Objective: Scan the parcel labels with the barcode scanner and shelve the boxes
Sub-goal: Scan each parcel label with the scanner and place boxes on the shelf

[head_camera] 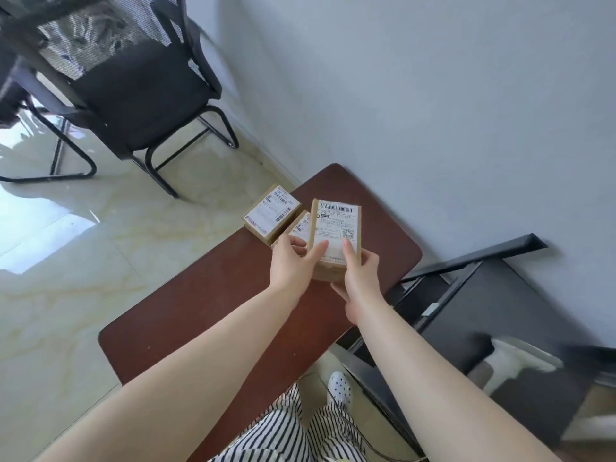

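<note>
Both my hands hold a small cardboard parcel point(336, 228) above the far end of a reddish-brown table point(213, 295), its white label with barcode facing up. My left hand point(295, 265) grips its left edge, thumb on the label. My right hand point(358, 271) grips the right and near side, with its thumb on the label too. Two more labelled parcels lie on the table behind: one point(271, 215) at the far left edge, another point(298, 228) partly hidden by the held box. A white barcode scanner point(513, 365) rests on a black shelf unit point(493, 315) at right, blurred.
A black mesh office chair point(133, 81) stands on the glossy tiled floor at the back left. A white wall runs along the table's far side. My striped trousers and a white shoe point(340, 388) show at the bottom.
</note>
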Available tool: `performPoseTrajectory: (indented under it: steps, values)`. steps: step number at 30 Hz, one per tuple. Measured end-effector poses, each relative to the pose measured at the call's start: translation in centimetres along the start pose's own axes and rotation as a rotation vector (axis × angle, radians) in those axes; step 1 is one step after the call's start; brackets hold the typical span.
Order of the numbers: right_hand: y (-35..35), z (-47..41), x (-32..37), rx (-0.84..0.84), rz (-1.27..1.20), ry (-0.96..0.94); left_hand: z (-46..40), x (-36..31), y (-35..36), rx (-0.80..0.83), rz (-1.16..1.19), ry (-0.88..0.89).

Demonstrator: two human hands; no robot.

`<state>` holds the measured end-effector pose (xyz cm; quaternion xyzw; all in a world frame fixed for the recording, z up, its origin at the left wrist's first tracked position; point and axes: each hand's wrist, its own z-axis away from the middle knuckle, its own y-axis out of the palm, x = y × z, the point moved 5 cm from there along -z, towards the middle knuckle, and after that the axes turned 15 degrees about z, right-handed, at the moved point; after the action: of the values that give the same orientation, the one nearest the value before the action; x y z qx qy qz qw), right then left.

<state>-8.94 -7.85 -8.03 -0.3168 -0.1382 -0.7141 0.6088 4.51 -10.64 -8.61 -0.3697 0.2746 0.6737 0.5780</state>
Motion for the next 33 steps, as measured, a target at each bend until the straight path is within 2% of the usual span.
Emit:
performPoseTrajectory:
  steps: [4, 7, 12, 20, 22, 25, 28, 30, 33]
  values:
    - [-3.0, 2.4, 0.6, 0.03, -0.007, -0.141, 2.3, -1.4, 2.0, 0.125, 0.156, -0.151]
    - [-5.3, 4.1, 0.7, 0.023, -0.02, -0.207, 4.3, -2.0, 4.0, 0.249, 0.163, -0.222]
    - [-9.6, 5.9, 0.2, 0.001, -0.068, -0.274, 7.7, -1.9, 7.0, 0.394, 0.13, -0.196]
    - [-16.9, 8.2, -3.8, -0.035, -0.075, -0.271, 13.3, -0.6, 11.9, 0.481, 0.082, -0.145]
    - [-18.6, 8.3, -4.9, -0.108, -0.091, -0.29, 14.0, -0.5, 12.8, 0.484, 0.043, -0.096]
    - [-22.6, 8.0, -7.2, -0.458, 0.015, -0.316, 14.4, -0.6, 13.4, 0.464, -0.003, -0.059]
    - [-26.4, 7.2, -10.3, -0.744, 0.166, -0.152, 14.6, -0.7, 13.5, 0.436, -0.026, -0.075]
    - [-27.6, 6.5, -12.1, -0.824, 0.201, 0.007, 14.7, -0.6, 13.2, 0.424, -0.042, -0.084]
    - [-27.3, 5.0, -13.6, -0.743, 0.186, 0.135, 15.1, -0.2, 12.9, 0.405, -0.07, -0.092]
